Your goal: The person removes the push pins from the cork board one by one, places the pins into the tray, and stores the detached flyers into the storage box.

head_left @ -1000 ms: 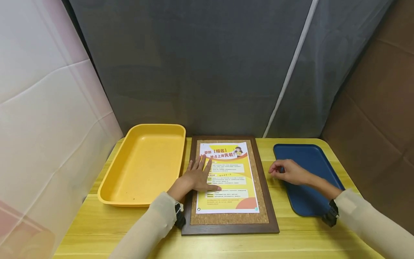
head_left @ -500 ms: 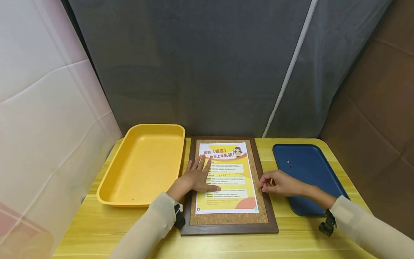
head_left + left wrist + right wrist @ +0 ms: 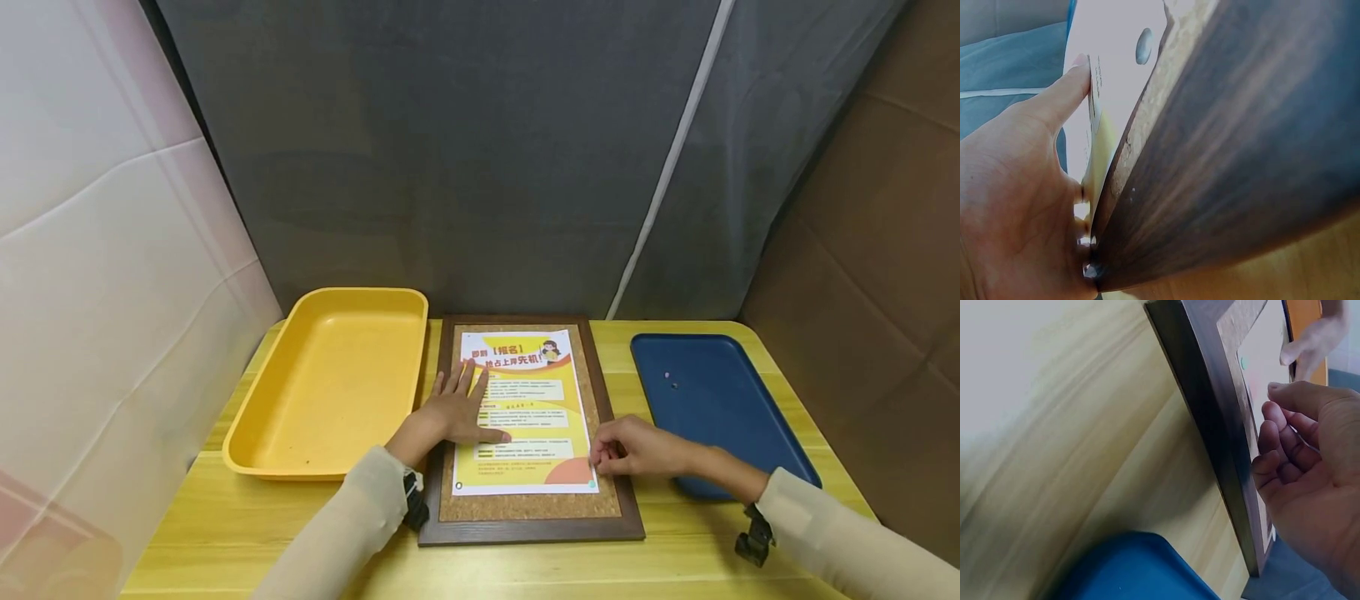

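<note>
A yellow and white printed poster (image 3: 525, 417) lies on a cork board (image 3: 525, 507) with a dark wooden frame (image 3: 532, 531). My left hand (image 3: 453, 415) is spread over the poster's left side, fingers straight. The thumb reaches inward over the print. My right hand (image 3: 633, 447) is at the poster's lower right edge, over the frame's right side. Its fingers are loosely curled, and nothing shows between thumb and forefinger in the right wrist view. A teal round spot (image 3: 592, 483) marks the poster's bottom right corner, just below these fingertips. A grey disc (image 3: 1144, 46) appears at the bottom left corner.
A deep yellow tray (image 3: 258, 450) stands left of the board. On the right is a flat blue tray (image 3: 738, 417) with small bits (image 3: 671, 380) near its upper left. Grey cloth rises behind the wooden table (image 3: 525, 575), and fabric walls flank both sides.
My right hand has moved left and toward me, from the blue tray's edge to the poster's lower right edge, uncovering the small bits on the tray. The left hand stays in place.
</note>
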### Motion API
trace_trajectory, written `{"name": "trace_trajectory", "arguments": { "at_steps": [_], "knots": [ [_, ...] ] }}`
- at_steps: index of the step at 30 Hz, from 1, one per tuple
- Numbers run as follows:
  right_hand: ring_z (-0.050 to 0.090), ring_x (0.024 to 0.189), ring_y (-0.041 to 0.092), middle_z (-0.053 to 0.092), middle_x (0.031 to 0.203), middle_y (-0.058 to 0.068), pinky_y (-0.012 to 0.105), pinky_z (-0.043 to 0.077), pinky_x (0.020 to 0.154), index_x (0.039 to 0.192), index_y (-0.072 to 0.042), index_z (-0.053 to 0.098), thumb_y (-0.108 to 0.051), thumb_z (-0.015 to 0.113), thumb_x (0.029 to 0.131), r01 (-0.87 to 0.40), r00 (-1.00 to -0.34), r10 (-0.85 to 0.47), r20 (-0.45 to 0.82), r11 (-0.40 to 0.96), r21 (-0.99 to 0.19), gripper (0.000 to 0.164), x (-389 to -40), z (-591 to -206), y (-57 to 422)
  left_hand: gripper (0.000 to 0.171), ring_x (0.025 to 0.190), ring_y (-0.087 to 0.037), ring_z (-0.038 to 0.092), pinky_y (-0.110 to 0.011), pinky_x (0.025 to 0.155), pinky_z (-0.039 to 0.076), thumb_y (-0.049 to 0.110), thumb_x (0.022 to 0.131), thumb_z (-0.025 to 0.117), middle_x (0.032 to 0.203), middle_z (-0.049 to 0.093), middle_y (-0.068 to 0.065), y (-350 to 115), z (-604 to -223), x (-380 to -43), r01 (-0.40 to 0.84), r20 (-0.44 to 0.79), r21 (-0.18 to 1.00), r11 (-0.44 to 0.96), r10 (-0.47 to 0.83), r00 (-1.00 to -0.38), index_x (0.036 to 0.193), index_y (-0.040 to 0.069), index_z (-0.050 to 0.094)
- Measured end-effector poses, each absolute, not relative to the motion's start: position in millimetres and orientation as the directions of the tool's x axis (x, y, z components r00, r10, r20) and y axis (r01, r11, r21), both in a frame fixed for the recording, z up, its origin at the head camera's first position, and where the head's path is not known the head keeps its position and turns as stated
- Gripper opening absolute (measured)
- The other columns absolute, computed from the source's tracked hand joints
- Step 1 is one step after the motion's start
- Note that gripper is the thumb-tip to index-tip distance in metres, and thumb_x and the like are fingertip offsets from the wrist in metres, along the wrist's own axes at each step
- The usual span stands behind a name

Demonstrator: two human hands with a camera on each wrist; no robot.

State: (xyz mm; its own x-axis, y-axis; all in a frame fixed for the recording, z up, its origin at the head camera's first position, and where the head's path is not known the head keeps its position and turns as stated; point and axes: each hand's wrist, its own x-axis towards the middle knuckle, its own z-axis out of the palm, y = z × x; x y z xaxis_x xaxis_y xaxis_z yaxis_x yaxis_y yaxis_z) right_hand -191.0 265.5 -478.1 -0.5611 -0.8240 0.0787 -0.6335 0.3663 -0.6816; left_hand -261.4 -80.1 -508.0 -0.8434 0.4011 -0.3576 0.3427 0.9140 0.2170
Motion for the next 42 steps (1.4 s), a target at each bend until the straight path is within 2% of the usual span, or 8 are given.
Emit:
{"name": "trace_trajectory", "arguments": {
  "at_steps": [10,17,20,28,42],
  "knots": [
    [0.053,0.075,-0.005,0.064,0.085,-0.008,0.019,0.050,0.064,0.096,-0.008,0.075,-0.003,0.078,0.095,-0.620,-0.578,-0.816,0.031,0.414,-0.666,0.006,-185.3,-484.8,261.7,0.126,0.161,-0.035,-0.019,-0.061,0.127,-0.011,0.084,0.088,0.059,0.175,-0.018,-0.015,-79.9,-502.6,-257.3,0.354,-0.360,0.214,0.910,0.411,-0.838,0.171,0.014,-0.006],
    [0.051,0.073,-0.006,0.062,0.081,-0.008,0.018,0.048,0.063,0.093,-0.007,0.075,-0.002,0.077,0.093,-0.638,-0.587,-0.808,0.042,0.430,-0.639,0.005,-182.1,-486.9,258.2,0.119,0.164,-0.037,-0.008,-0.059,0.130,-0.002,0.082,0.091,0.057,0.177,-0.007,-0.018,-79.2,-483.0,-245.1,0.375,-0.337,0.174,0.911,0.413,-0.846,0.172,0.011,0.004],
    [0.051,0.072,-0.007,0.061,0.080,-0.010,0.017,0.047,0.063,0.093,-0.008,0.075,-0.002,0.077,0.092,-0.640,-0.586,-0.809,0.045,0.428,-0.638,0.007,-181.6,-488.7,257.2,0.121,0.164,-0.038,-0.009,-0.059,0.130,-0.002,0.083,0.090,0.057,0.177,-0.007,-0.018,-79.2,-483.3,-245.0,0.374,-0.339,0.177,0.910,0.413,-0.845,0.172,0.011,0.004],
    [0.050,0.069,-0.007,0.059,0.078,-0.013,0.018,0.047,0.062,0.090,-0.013,0.074,-0.005,0.079,0.093,-0.630,-0.600,-0.800,0.030,0.449,-0.634,0.010,-180.4,-490.8,255.4,0.127,0.161,-0.036,-0.020,-0.059,0.128,-0.011,0.085,0.087,0.058,0.175,-0.018,-0.016,-80.5,-505.1,-259.2,0.357,-0.357,0.218,0.908,0.414,-0.837,0.171,0.014,-0.005],
    [0.049,0.067,-0.007,0.058,0.076,-0.013,0.018,0.046,0.060,0.086,-0.012,0.073,-0.004,0.079,0.091,-0.594,-0.614,-0.789,-0.013,0.473,-0.651,0.011,-179.7,-489.3,252.6,0.129,0.161,-0.037,-0.019,-0.061,0.127,-0.010,0.088,0.085,0.058,0.176,-0.017,-0.016,-82.3,-515.1,-264.5,0.364,-0.335,0.216,0.906,0.419,-0.844,0.171,0.015,-0.003]
  ]
}}
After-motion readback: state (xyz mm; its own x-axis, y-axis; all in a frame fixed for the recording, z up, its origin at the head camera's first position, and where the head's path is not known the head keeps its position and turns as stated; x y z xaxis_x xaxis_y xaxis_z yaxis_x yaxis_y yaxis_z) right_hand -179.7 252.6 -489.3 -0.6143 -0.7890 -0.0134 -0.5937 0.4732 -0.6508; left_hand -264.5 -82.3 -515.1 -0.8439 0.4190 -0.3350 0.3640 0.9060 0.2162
